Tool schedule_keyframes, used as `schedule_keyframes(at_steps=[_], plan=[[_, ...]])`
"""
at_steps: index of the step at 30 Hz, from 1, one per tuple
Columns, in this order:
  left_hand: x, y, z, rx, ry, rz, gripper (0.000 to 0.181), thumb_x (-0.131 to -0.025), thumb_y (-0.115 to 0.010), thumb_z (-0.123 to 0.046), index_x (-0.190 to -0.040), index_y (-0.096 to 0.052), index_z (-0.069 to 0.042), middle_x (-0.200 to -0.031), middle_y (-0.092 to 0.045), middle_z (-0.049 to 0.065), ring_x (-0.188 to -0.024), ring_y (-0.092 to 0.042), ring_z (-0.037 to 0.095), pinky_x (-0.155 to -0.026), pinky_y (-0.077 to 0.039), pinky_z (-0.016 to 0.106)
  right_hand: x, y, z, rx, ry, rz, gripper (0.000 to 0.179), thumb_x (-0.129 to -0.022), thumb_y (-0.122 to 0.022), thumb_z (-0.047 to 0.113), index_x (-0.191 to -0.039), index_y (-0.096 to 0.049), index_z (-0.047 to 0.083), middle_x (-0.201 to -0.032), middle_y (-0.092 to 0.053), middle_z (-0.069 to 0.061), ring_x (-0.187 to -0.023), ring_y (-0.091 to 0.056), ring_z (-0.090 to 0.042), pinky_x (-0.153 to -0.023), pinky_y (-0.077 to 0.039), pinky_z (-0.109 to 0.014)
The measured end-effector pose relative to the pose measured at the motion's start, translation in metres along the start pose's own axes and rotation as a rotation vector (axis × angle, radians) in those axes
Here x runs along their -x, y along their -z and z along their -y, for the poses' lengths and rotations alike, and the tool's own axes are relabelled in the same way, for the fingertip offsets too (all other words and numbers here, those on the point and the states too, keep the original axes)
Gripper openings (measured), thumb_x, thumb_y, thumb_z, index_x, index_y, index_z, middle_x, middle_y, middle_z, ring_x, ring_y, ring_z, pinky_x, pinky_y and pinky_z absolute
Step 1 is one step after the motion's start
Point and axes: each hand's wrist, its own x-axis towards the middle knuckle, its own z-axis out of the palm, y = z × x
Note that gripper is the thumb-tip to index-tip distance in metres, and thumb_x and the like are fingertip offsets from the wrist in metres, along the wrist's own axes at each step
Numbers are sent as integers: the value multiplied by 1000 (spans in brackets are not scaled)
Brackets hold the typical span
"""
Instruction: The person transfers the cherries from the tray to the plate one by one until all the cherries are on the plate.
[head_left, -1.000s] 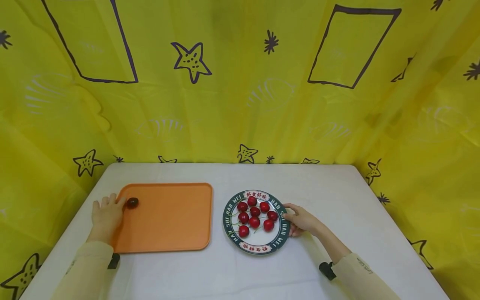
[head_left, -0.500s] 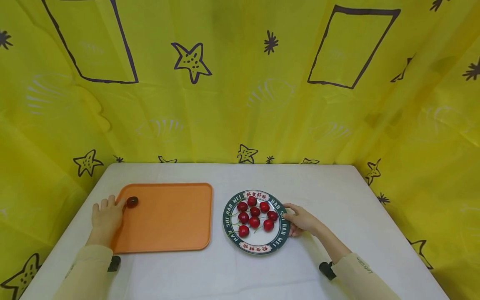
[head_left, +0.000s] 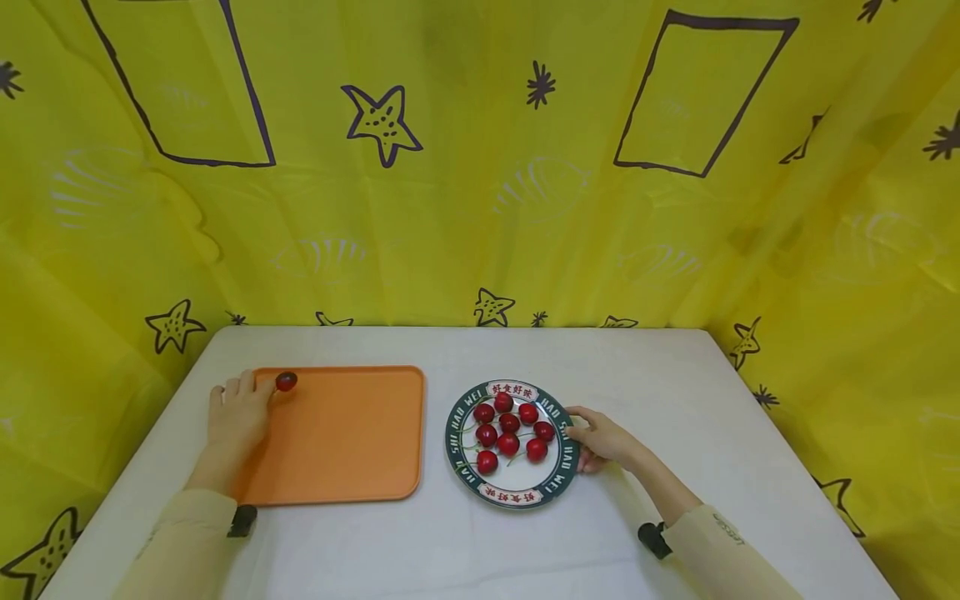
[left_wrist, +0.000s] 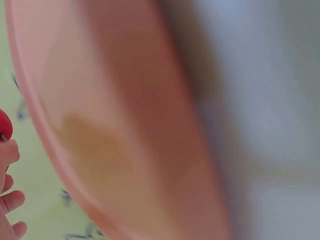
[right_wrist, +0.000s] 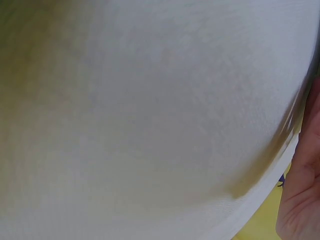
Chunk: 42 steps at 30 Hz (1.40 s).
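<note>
Over the left end of an orange tray, my left hand pinches a dark red cherry by its stem. In the left wrist view the cherry shows at the left edge, beside the fingertips. A round plate with a green lettered rim stands right of the tray and bears several red cherries with stems. My right hand grips the plate's right rim, thumb on top and the other fingers lower. The right wrist view shows only part of that hand.
A white cloth covers the table. Yellow patterned curtains enclose its back and sides. A strip of tabletop separates the tray from the plate.
My left hand has moved up and to the right, carrying the cherry from the tray's left side toward its far edge. The right hand and plate stay put.
</note>
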Motion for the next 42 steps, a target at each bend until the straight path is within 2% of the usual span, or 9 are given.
schedule_keyframes(at_steps=[4, 8, 16, 22, 31, 37, 42], plan=[[-11, -2, -18, -40, -76, -45, 16, -91, -44, -2, -105, -53, -2, -96, -33, 19, -93, -34, 41, -84, -24, 57, 0, 0, 1, 0, -8, -1, 45, -96, -46, 18, -138, -34, 9, -55, -54, -7, -40, -52, -14, -44, -46, -22], [-20, 2, -44, -104, -150, -74, 19, -89, -47, 0, -105, -53, -5, -93, -34, 15, -89, -36, 37, -84, -27, 54, 0, 0, 0, -6, -1, 11, 46, -96, -46, 18, -138, -33, 8, -55, -54, -6, -40, -52, -13, -45, -46, -22], [-26, 22, -110, -150, -217, -48, 19, -88, -54, -3, -107, -55, -9, -100, -41, 15, -94, -41, 36, -89, -30, 51, 1, 0, 0, -13, 7, 16, 46, -96, -46, 18, -138, -33, 7, -55, -54, -6, -41, -52, -13, -44, -46, -22], [-21, 25, -149, -170, -301, -37, 23, -84, -61, -5, -105, -56, -14, -106, -45, 14, -98, -44, 33, -92, -31, 49, 0, 0, -2, -15, 20, 9, 45, -96, -46, 17, -138, -33, 6, -54, -55, -6, -40, -52, -13, -44, -46, -23], [-6, 17, -196, -155, -431, -85, 26, -81, -63, -7, -104, -56, -18, -103, -46, 9, -101, -43, 27, -93, -34, 47, -1, 0, -2, -16, 5, 3, 45, -96, -46, 17, -138, -34, 8, -54, -55, -7, -40, -52, -13, -44, -46, -23], [6, 10, -223, -228, -468, 8, 32, -84, -61, -9, -112, -51, -21, -109, -45, 7, -103, -42, 24, -95, -34, 43, 0, 0, -2, -24, 28, 12, 45, -96, -46, 16, -137, -33, 6, -53, -55, -6, -40, -52, -13, -43, -47, -24], [14, 4, -242, -221, -503, 37, 31, -84, -61, -11, -113, -53, -23, -115, -47, 6, -105, -43, 23, -98, -34, 43, 0, 0, -2, -30, 14, 6, 44, -96, -46, 16, -137, -34, 7, -53, -55, -6, -40, -52, -13, -44, -47, -23]])
